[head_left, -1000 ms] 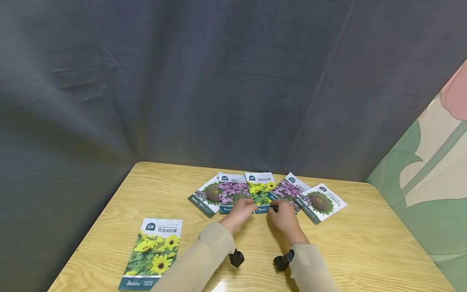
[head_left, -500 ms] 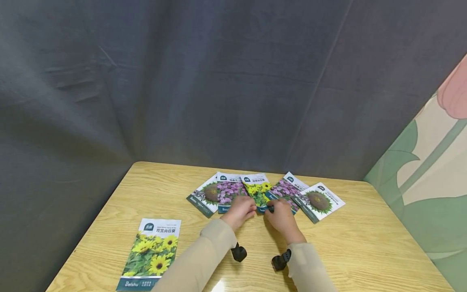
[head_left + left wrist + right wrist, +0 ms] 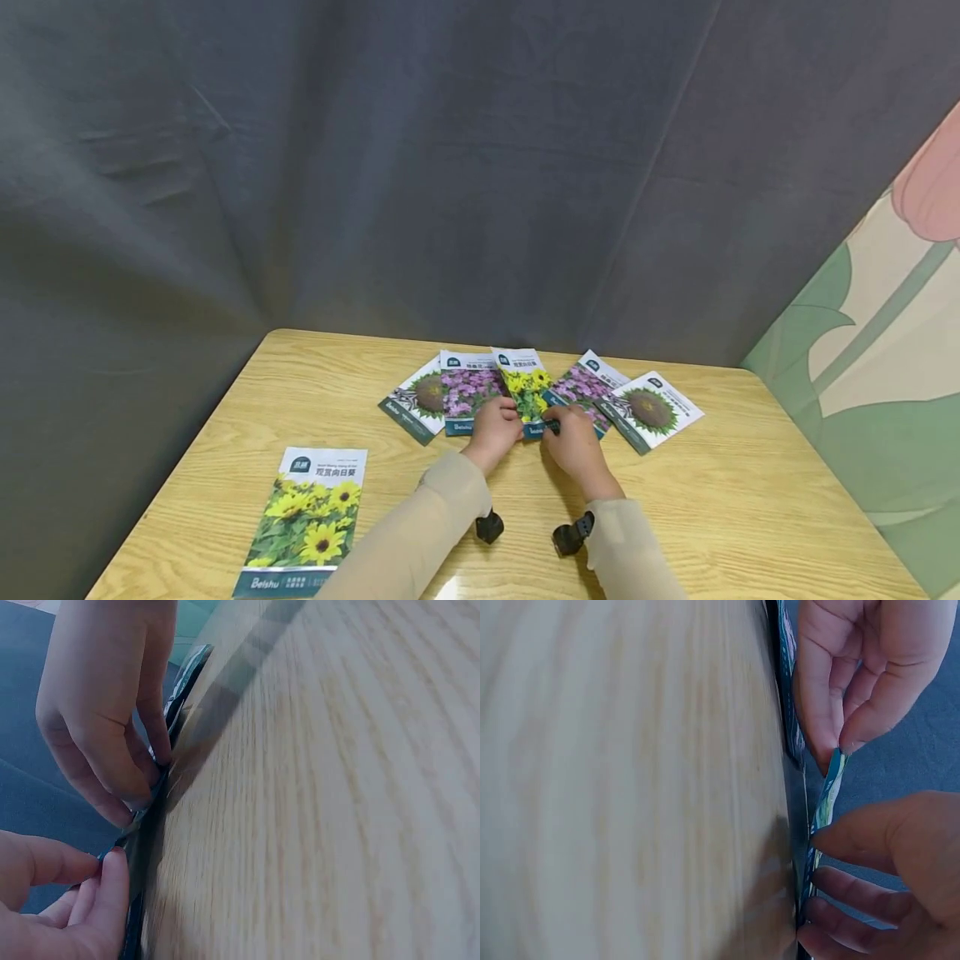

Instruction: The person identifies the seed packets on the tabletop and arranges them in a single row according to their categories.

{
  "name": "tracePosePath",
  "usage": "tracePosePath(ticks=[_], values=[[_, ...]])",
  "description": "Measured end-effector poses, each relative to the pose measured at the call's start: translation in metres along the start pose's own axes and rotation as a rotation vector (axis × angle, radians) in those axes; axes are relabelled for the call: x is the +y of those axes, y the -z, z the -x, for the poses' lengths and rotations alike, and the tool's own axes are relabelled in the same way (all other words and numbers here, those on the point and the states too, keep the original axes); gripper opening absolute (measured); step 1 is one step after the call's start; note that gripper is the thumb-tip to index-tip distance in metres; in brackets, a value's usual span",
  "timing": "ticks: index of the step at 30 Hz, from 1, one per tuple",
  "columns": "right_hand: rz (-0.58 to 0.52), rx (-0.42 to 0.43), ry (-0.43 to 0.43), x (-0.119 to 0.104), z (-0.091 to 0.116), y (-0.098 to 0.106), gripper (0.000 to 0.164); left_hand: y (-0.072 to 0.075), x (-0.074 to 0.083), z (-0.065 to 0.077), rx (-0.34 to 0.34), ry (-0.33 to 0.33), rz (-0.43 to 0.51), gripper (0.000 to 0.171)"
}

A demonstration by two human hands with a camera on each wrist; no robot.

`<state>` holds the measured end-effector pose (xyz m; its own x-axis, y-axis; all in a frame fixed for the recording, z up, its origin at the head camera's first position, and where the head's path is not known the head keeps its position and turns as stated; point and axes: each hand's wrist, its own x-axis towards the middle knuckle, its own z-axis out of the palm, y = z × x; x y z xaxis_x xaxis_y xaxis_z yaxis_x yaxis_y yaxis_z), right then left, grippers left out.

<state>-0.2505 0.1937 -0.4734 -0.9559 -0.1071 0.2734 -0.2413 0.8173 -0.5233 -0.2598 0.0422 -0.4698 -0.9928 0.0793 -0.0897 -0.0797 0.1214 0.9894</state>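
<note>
The left hand (image 3: 495, 431) pinches the yellow-flowered packet (image 3: 528, 385) titled 观赏向日葵, while the right hand (image 3: 576, 442) touches it, grip unclear.

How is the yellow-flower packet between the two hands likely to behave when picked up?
The yellow-flower packet is probably light, since its edge looks thin in the right wrist view. It seems bendable: that edge appears to curve up to where the left hand pinches it. Its flat, rectangular shape makes rolling unlikely.

Dark grey cloth (image 3: 465, 167) hangs behind a wood-grain table (image 3: 750, 500), beside a floral wall (image 3: 885, 350).
</note>
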Motion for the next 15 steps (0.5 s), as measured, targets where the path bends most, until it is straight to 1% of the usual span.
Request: tracePosePath(ticks=[5,8,10,15], values=[[-0.060,0.010,-0.050,-0.001,-0.001,-0.001,0.022,0.005,-0.001,-0.001,0.026,-0.031,-0.018,0.044],[-0.099,0.014,-0.079,-0.003,-0.001,-0.001,0.025,0.009,0.001,0.001,0.021,-0.059,-0.020,0.044],[-0.126,0.022,-0.095,-0.005,-0.001,0.000,0.027,0.012,0.002,0.003,0.016,-0.091,-0.022,0.042],[-0.207,0.033,-0.146,-0.007,0.000,0.002,0.028,0.021,0.006,0.011,0.000,-0.142,-0.021,0.038]])
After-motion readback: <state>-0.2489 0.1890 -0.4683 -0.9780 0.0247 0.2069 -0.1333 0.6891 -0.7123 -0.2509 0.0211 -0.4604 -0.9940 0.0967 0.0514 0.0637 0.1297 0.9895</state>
